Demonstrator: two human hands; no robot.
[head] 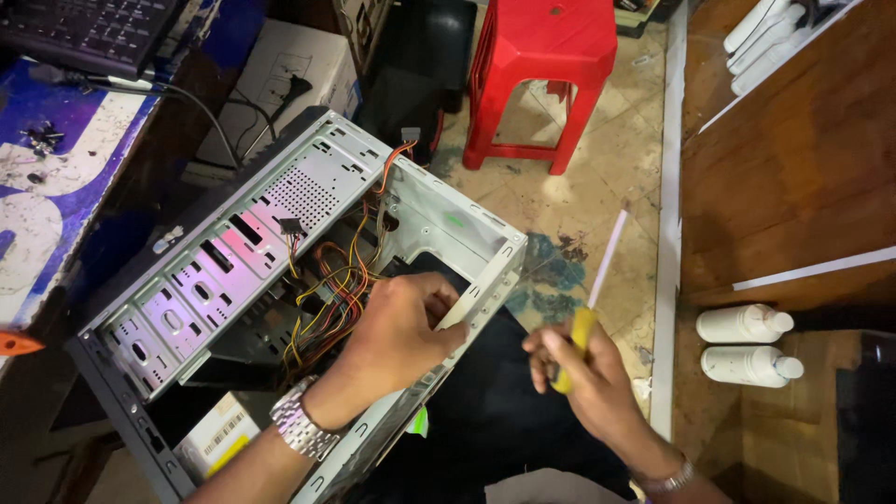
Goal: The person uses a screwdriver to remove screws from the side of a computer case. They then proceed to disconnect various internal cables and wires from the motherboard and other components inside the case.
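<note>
- Hands first: my left hand [401,327] reaches into the open computer case [308,271], fingers curled shut around the pale front edge of its metal frame, wrist and watch just outside the shell.
- My right hand [583,373] is closed on the yellow handle of a screwdriver [590,299], gripped low, with the pale shaft pointing up and away over the floor, well clear of the case.
- The case lies tipped on its side beside the table [56,187], empty of boards, with a bundle of red, yellow and orange wires [331,289] trailing through the middle, just beside my left fingers.
- Risk, as I judge it: the frame edge under my left fingers is thin stamped metal, so a slip or hard pull could cut skin.
- The loose wires sit close enough to snag on my hand or the screwdriver tip if it swings in carelessly.
- The tilted case could rock or slide if my left grip eases.
- A red stool [537,75] and two white bottles [747,345] stand well apart from the case.
</note>
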